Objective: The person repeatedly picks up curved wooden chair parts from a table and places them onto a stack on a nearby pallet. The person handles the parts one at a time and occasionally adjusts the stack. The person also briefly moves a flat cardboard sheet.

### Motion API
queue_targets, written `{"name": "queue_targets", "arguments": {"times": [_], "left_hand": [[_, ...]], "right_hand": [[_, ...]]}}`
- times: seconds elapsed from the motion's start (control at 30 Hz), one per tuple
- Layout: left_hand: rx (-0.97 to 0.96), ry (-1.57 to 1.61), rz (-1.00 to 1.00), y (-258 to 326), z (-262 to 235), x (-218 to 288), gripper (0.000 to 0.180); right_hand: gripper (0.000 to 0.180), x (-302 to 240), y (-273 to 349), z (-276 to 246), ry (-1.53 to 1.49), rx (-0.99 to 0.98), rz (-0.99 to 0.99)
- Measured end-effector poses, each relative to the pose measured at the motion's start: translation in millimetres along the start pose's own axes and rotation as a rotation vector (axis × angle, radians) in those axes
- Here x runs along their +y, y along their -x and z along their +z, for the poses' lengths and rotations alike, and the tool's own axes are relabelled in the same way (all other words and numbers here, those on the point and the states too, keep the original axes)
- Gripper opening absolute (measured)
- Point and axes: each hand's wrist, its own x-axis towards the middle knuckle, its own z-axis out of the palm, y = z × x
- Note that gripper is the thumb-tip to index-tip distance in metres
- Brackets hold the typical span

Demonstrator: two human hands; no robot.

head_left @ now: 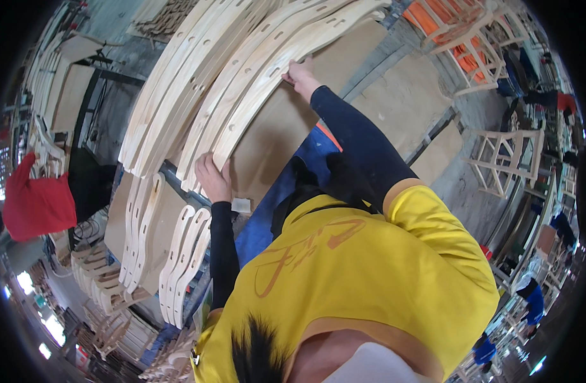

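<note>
A long, curved chair leg (258,90) of pale wood, with mortise slots cut along it, lies nearest me at the edge of a row of similar legs. Around its near end my left hand (214,177) is closed, fingers over the top and thumb at the side. Farther up the same leg, my right hand (298,73) grips its right edge; some of those fingertips are hidden behind the wood. Beyond it, several matching chair legs (178,89) lie side by side in stacked bundles on a brown board (267,137).
Shorter curved wooden pieces (184,265) stand in groups at the lower left. A person in a red top (40,198) is at the far left. Wooden chair frames (507,156) stand on the floor to the right, some near orange material (468,60). Blue cloth (261,223) hangs along the table's near side.
</note>
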Motion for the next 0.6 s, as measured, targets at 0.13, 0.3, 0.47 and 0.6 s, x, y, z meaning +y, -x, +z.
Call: {"name": "queue_targets", "arguments": {"times": [0.13, 0.3, 0.47, 0.6], "left_hand": [[0.050, -0.002, -0.016, -14, 16, -8, 0.055], [0.076, -0.076, -0.092, -13, 25, -8, 0.063], [0.019, -0.235, -0.236, 0, 24, -8, 0.076], [0.079, -0.244, -0.385, 19, 12, -15, 0.089]], "right_hand": [[0.059, -13, -47, 1, 0.114, -0.094, 0.084], [0.031, -6, -61, -2, 0.232, -0.162, 0.122], [0.044, -5, -37, 2, 0.134, -0.216, 0.161], [0.054, -5, -64, -16, 0.061, -0.246, 0.146]]}}
